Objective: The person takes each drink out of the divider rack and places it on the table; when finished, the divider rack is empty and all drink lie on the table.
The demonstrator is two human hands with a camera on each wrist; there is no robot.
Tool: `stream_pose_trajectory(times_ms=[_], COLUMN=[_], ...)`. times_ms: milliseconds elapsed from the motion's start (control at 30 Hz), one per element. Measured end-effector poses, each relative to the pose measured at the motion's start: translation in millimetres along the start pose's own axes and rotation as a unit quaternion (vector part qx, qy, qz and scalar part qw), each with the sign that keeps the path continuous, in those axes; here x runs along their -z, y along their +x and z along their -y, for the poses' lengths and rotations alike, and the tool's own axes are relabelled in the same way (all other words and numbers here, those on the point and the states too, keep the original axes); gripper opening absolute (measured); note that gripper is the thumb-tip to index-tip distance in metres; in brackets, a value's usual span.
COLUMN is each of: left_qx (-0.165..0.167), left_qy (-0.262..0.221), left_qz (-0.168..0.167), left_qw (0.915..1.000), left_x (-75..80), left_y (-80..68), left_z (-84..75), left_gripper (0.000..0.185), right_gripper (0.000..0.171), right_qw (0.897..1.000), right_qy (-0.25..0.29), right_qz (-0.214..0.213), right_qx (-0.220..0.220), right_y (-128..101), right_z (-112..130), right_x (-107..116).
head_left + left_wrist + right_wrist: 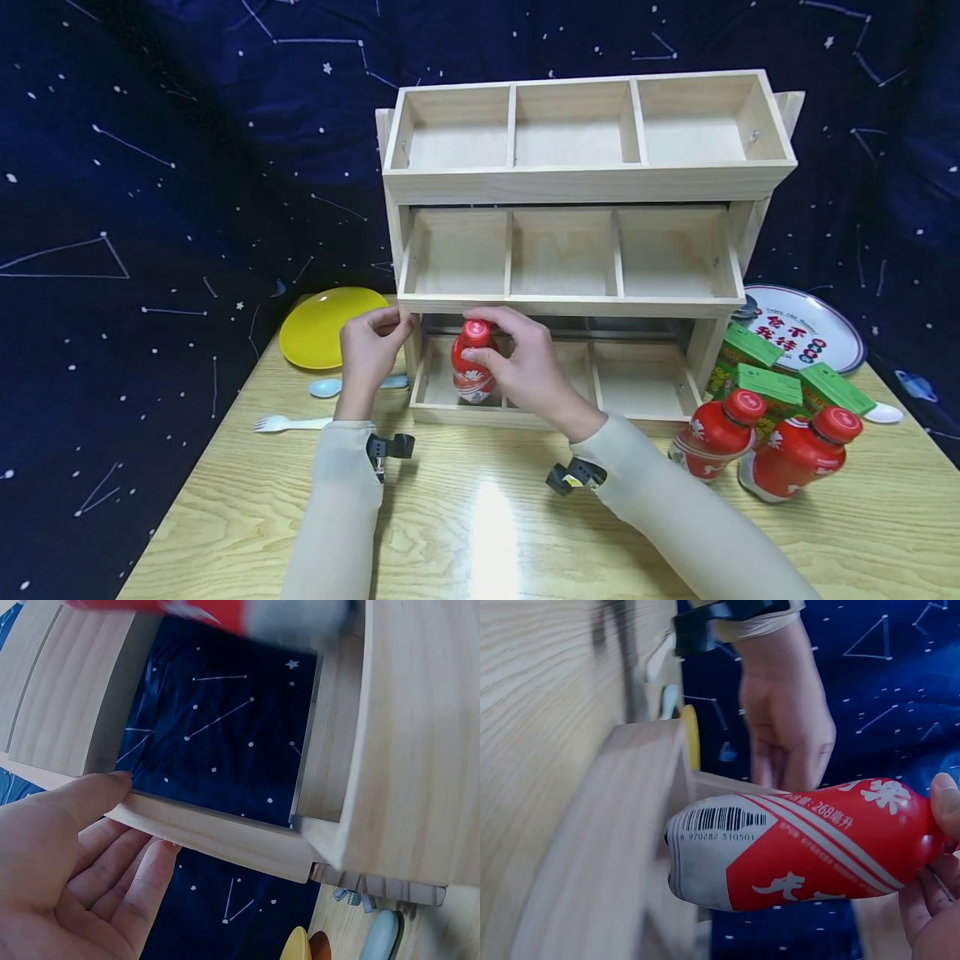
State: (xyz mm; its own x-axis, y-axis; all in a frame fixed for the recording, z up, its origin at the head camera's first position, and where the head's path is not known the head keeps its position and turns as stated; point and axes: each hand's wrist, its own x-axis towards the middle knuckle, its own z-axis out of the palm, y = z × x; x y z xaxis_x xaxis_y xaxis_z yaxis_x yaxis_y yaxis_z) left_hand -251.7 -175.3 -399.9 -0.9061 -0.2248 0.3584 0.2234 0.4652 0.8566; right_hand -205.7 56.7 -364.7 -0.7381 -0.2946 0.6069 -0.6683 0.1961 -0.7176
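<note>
A three-tier wooden shelf point(588, 185) stands on the table, each tier divided into three compartments. At the left of the bottom tier is a red bottle point(472, 379) with a red cap, upright over the left compartment. My right hand point(534, 367) holds it near the cap, thumb on one side and fingers on the other. The bottle's barcode and white lower label point(705, 847) face the right wrist view. My left hand point(371, 350) grips the shelf's left upright point(217, 829), thumb on one face and fingers curled behind it.
Left of the shelf lie a yellow plate point(318, 333), a light blue spoon point(326, 387) and a white fork point(288, 423). To the right stand two more red bottles point(712, 442), several green boxes point(768, 387), a printed white plate point(832, 321) and a white spoon point(885, 414).
</note>
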Motion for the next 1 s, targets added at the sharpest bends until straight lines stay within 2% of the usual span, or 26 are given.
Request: stream_pose_trajectory(times_ms=[233,400,567,767,1000], left_qx=[-0.008,-0.010,0.002,0.001,0.010], left_qy=[0.002,0.001,0.002,0.005,0.008], left_qz=[0.001,0.007,0.006,0.006,0.004], left_qw=[1.0000,0.9999,1.0000,1.0000,0.9999], left_x=[-0.6,-5.0,-5.2,-3.3,0.0], left_y=[0.3,0.3,-0.9,-1.4,-2.0], left_z=[-1.4,-0.8,-0.6,-1.7,-3.6], left_gripper=[0.028,0.029,0.029,0.032,0.033], right_gripper=[0.051,0.050,0.054,0.057,0.054], right_qw=[1.000,0.999,0.998,0.997,0.993], right_qy=[-0.003,0.005,-0.023,-0.059,-0.102], right_qz=[-0.021,-0.032,-0.042,-0.048,-0.046], right_qx=[0.022,0.023,0.028,0.013,-0.032], right_y=[-10.6,-29.4,-49.4,-71.4,-91.0], right_z=[23.6,29.8,32.1,33.9,32.8], right_x=[25.3,46.4,64.8,85.5,105.9])
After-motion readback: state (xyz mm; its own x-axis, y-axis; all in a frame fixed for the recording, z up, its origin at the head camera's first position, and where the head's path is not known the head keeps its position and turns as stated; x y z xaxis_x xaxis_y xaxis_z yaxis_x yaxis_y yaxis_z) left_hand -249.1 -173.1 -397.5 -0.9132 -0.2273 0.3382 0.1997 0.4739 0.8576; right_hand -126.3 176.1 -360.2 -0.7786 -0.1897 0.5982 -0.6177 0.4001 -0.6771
